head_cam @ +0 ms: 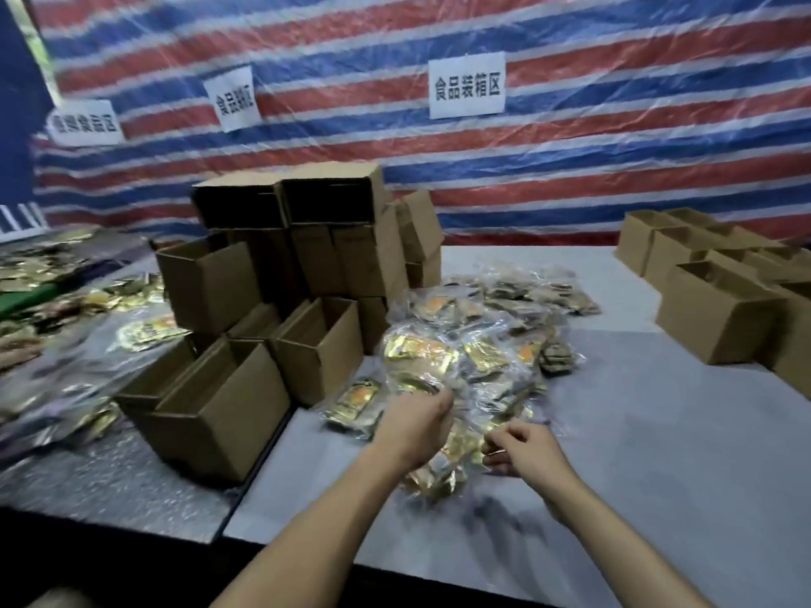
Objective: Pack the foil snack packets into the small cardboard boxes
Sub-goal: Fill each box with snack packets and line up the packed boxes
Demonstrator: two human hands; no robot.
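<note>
A heap of gold foil snack packets point(465, 362) in clear plastic bags lies in the middle of the table. My left hand point(417, 425) is closed on the edge of a plastic bag of packets at the heap's near side. My right hand point(524, 449) pinches the plastic of a bag just to the right. Small open cardboard boxes point(228, 401) stand left of the heap, the nearest one within reach of my left hand. The image is blurred, so finger detail is unclear.
More boxes are stacked behind point(333, 239) and another group point(719, 309) stands at the right. Loose gold packets point(145, 331) cover the left table. A striped tarp wall point(570, 160) with paper signs closes the back. Bare grey tabletop point(658, 454) shows right of the heap.
</note>
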